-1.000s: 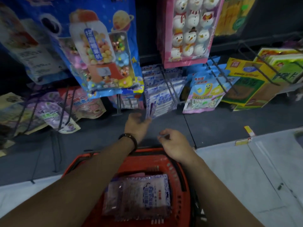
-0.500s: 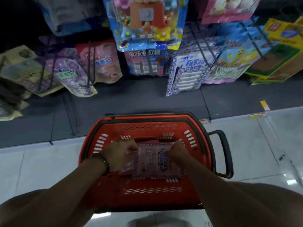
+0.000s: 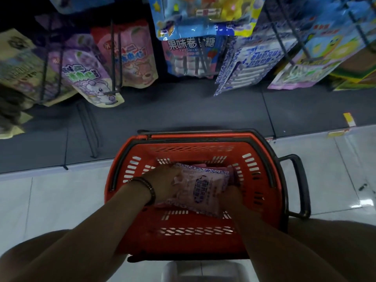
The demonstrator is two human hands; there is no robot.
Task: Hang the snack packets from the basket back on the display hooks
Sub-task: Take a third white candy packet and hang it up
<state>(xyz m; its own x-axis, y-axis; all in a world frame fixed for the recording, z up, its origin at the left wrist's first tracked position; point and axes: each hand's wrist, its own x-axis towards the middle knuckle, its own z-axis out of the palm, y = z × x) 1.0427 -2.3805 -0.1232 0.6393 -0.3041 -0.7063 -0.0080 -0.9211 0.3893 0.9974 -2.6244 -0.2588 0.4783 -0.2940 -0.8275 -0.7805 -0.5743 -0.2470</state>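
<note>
A red plastic basket point(image 3: 262, 192) stands on the pale floor tiles in front of me. Inside it lies a clear snack packet point(image 3: 201, 188) with a blue and white patterned edge and blue print, on top of other pink packets. My left hand point(image 3: 162, 184) grips the packet's left side. My right hand point(image 3: 231, 195) holds its lower right corner; those fingers are partly hidden under the packet. Matching blue and white packets point(image 3: 250, 64) hang on a display hook above the basket, to the right.
Black wire hooks point(image 3: 116, 58) jut out from the rack with purple, pink, blue and yellow packets hanging on them. The basket's black handle point(image 3: 299, 186) sticks out to the right. A dark shelf base point(image 3: 183, 110) runs between rack and basket.
The view has tilted down from the rack to the basket. Both hands dropped from the hooks into the basket and took hold of the top packet, which now lies tilted.
</note>
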